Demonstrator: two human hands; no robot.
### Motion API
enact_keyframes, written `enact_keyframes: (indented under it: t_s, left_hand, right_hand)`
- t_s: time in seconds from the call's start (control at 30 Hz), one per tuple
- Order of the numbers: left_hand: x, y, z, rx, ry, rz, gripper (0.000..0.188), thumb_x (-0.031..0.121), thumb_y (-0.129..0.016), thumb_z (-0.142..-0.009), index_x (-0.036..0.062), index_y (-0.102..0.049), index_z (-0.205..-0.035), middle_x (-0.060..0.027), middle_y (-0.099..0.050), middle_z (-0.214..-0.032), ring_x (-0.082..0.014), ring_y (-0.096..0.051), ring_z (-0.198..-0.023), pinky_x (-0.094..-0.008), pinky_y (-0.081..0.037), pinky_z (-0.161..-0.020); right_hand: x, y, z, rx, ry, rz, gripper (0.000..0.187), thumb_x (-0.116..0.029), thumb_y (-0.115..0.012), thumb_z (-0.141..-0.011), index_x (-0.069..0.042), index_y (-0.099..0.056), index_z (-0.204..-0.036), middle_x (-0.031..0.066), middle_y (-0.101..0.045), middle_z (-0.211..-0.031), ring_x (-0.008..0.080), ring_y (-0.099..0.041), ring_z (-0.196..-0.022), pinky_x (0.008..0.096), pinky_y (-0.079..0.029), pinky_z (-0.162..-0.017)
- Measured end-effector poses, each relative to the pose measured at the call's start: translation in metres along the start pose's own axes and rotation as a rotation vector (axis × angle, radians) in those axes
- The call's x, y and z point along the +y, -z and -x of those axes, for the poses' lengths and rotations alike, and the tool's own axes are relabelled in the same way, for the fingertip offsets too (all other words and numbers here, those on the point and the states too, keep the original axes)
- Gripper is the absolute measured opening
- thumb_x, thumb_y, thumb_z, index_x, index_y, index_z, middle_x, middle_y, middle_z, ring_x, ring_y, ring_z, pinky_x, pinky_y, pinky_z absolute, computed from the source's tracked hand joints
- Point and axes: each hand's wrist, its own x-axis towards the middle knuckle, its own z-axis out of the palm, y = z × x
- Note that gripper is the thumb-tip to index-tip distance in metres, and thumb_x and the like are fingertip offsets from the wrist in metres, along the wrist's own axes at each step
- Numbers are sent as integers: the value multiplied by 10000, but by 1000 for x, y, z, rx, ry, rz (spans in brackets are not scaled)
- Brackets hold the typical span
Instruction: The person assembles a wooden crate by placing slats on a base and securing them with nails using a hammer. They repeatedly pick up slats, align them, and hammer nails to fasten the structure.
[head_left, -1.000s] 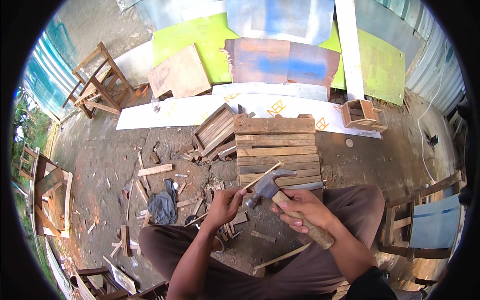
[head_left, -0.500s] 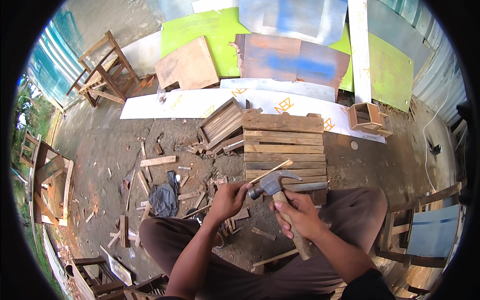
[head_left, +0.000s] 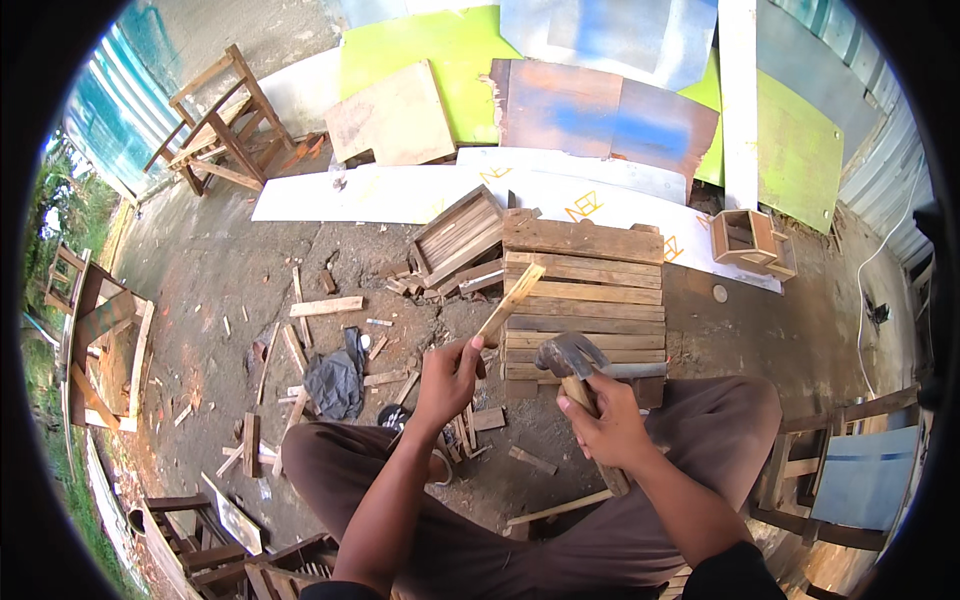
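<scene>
The lower end of the thin pale wooden strip [head_left: 510, 302] is hidden inside the left hand [head_left: 447, 375], whose fingers are closed around it; the strip slants up and to the right, its free end lying over the slatted wooden pallet [head_left: 585, 290] on the ground. The middle of the brown wooden handle of the claw hammer [head_left: 572, 356] is covered by the right hand [head_left: 607, 425], which is wrapped tightly about it; only the handle's butt is seen below the hand, over the right thigh. The grey metal head is held just above the near edge of the pallet, to the right of the strip and apart from it. Whether the claw touches the pallet cannot be made out. Both forearms are raised from the lower edge, bent inward over the knees, which are covered by brown trousers [head_left: 720, 420]. A crumpled dark grey cloth [head_left: 335, 380] lies among wood offcuts [head_left: 325, 306] on the bare ground to the left.
</scene>
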Motion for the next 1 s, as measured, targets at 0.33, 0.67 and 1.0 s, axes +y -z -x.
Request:
enact_keyframes:
  t_s: [0.33, 0.67, 1.0]
  left_hand:
    - [-13, 46, -10, 222, -3, 780, 516, 406, -369, -1163, 21, -540, -1462, -84, -634, -881, -164, -611, -726, -319, -526, -695]
    - [-33, 63, -20, 614, 83, 1348, 458, 447, -313, -1164, 168, -445, -1502, -57, -514, -1004, -190, -525, -866, -412, -502, -825]
    - [-95, 38, -27, 908, 452, 1110, 286, 332, -490, -1131, 57, -444, -1194, -126, -564, -1063, -313, -625, -907, -542, -586, -808]
  right_hand:
    - [6, -2, 4, -27, -130, -114, 334, -10, -605, -1027, 42, -544, -1352, 87, -648, -1028, 74, -523, -533, 261, -452, -419]
    - [-3, 15, -3, 104, -46, -280, 389, -47, -583, -1030, 57, -518, -1399, 118, -638, -1060, 94, -533, -519, 262, -461, -398]
    - [1, 48, -2, 284, -45, -285, 460, -47, -578, -1042, 52, -478, -1479, 142, -650, -1093, 95, -549, -536, 267, -473, -398]
